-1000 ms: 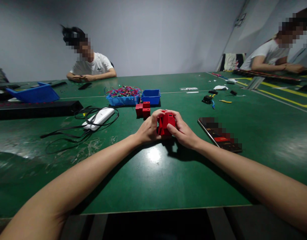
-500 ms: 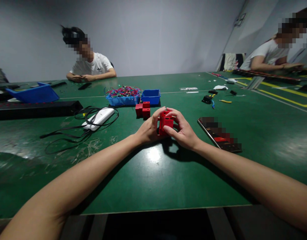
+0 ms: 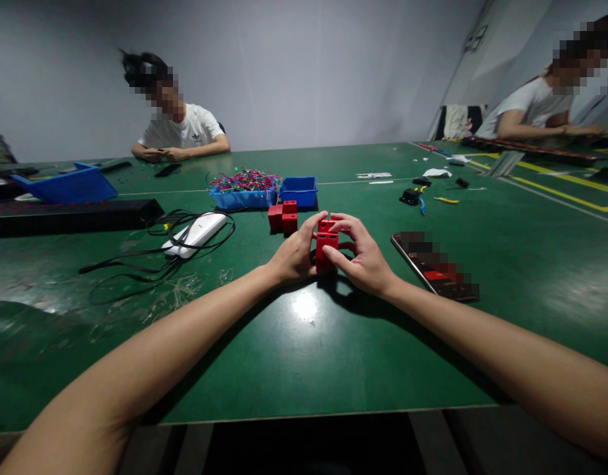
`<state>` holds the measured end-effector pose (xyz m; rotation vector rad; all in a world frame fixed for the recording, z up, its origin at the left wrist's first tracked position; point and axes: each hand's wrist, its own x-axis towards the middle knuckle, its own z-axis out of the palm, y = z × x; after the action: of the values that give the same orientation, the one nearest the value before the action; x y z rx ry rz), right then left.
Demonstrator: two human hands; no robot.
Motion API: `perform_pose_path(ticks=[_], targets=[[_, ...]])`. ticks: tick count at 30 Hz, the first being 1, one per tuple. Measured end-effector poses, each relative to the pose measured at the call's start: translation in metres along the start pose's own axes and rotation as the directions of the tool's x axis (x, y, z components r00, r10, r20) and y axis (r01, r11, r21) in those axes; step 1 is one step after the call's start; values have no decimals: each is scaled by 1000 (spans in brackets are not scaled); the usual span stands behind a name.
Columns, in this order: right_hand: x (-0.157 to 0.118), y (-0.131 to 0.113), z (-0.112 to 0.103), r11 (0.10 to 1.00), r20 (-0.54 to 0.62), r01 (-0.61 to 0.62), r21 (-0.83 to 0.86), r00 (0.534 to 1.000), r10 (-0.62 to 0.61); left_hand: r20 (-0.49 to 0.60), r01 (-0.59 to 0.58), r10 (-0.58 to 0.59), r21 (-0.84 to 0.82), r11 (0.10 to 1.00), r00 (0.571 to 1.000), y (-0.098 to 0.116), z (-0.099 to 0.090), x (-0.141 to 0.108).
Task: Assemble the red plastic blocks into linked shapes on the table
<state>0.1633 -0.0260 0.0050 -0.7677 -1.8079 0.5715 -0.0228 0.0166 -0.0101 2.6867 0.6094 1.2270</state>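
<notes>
Between my two hands, a little above the green table [image 3: 264, 356], is a red plastic block-shaped housing [image 3: 326, 254] with two small dark slots near its top edge. My left hand [image 3: 296, 254] grips it from the left, fingers curled around its far side. From the right, my right hand [image 3: 360, 257] closes on it with the thumb on its near face. Part of the housing is hidden by the fingers. Just beyond my left hand stand several similar red blocks [image 3: 282, 218], pushed together.
Behind the blocks are a blue bin of coloured wires [image 3: 244, 191] and a smaller blue bin [image 3: 298, 191]. A white power strip [image 3: 197, 235] with black cable lies left, a phone [image 3: 432, 267] right. Black connectors [image 3: 411, 196] lie farther back. Two people sit across the table.
The red housing has turned in my fingers, so its slotted top edge and narrower near face now point toward me. Both arms stay in almost the same place.
</notes>
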Motion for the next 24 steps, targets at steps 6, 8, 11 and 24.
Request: perform_pose_path(ticks=[6,8,11,24], targets=[[1,-1,0,1000,-2,-5,-12,1000,5,22,17,-17,-13,1000,1000,1,-2,0],[1,-2,1,1000,-1,-11,-7,1000,11,22,22,-21,-11,1000,1000,2,-2,1],[2,-2,1,1000,0,-16,-4,1000,16,20,26,-26,-13,1000,999,2,-2,1],[3,-2,3,980,-12,-157,124,987,159,28,91,-91,-17,996,995,3,-2,1]])
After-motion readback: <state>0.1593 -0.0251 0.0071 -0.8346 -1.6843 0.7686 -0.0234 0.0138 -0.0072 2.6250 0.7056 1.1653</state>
